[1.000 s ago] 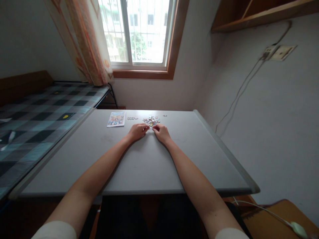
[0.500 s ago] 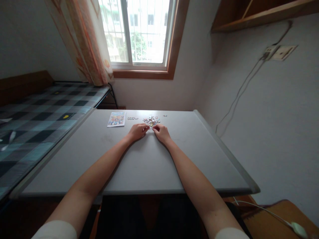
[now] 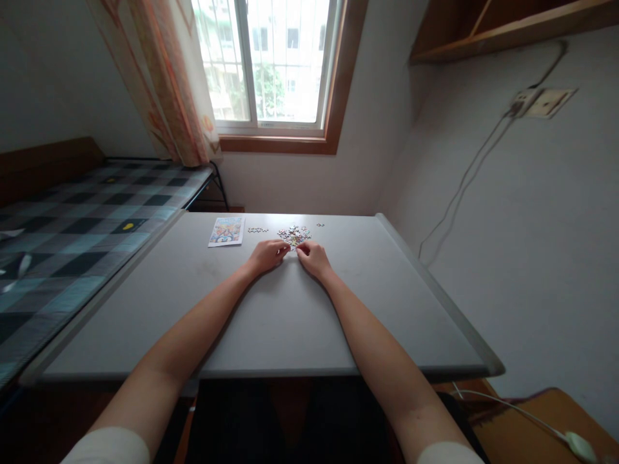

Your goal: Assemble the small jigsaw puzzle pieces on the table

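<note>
Lying by two hands (image 3: 267, 256) is one jigsaw pile (image 3: 294, 235).

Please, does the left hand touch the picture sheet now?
Apart: the head view shows a strip of table between the left hand and the picture sheet.

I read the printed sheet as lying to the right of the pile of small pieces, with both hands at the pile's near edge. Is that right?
Not quite: in the head view, the sheet lies to the left of the pile. The left hand and right hand are indeed at the pile's near edge.
</note>
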Motion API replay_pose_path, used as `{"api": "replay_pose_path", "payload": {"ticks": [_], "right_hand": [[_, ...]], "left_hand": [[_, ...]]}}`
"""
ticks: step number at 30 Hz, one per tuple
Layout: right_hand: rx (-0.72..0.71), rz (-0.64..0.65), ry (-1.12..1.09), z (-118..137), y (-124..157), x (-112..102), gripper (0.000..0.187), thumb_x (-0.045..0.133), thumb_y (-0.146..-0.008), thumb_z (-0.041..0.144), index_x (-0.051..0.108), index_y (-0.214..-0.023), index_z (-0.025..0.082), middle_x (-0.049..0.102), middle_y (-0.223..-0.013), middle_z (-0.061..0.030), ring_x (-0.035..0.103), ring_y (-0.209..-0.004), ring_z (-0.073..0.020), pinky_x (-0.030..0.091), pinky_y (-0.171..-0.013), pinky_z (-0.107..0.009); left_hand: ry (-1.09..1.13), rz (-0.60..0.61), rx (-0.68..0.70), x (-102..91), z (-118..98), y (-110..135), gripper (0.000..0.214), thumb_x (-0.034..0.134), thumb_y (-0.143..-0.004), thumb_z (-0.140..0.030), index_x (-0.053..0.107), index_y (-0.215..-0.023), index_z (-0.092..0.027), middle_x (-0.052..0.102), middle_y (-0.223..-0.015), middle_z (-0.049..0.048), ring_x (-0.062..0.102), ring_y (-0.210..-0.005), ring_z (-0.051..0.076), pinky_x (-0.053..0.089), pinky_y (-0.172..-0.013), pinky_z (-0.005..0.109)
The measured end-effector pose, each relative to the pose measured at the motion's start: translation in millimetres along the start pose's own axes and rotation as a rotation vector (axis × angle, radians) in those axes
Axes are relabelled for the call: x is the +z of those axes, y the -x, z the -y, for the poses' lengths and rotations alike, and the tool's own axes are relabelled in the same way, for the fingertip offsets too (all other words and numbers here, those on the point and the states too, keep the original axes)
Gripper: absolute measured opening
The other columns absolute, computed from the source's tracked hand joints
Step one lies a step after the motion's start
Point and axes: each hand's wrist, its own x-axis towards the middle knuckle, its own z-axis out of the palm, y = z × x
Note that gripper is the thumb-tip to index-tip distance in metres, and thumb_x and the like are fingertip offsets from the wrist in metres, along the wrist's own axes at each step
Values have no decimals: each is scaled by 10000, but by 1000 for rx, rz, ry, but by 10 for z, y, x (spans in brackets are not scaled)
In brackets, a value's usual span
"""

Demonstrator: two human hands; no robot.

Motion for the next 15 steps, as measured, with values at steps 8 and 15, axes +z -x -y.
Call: {"api": "replay_pose_path", "payload": {"ticks": [8, 15], "right_hand": [[22, 23, -53, 18, 8, -9, 109, 593, -743, 230, 669, -786, 165, 660, -776, -31, 578, -677, -131, 460, -681, -247], [-11, 21, -24, -18, -3, 1, 103, 612, -773, 244, 675, -796, 167, 665, -793, -38, 575, -713, -141, 448, -711, -258]], "left_hand": [[11, 3, -6, -2, 1, 2, 273, 446, -890, -314, 701, -924, -222, 677, -806, 32, 560, -653, 127, 384, -619, 225], [20, -6, -1, -3, 1, 4, 274, 443, -885, -320, 696, -900, -216, 669, -775, 21, 549, -626, 120, 376, -609, 226]]}}
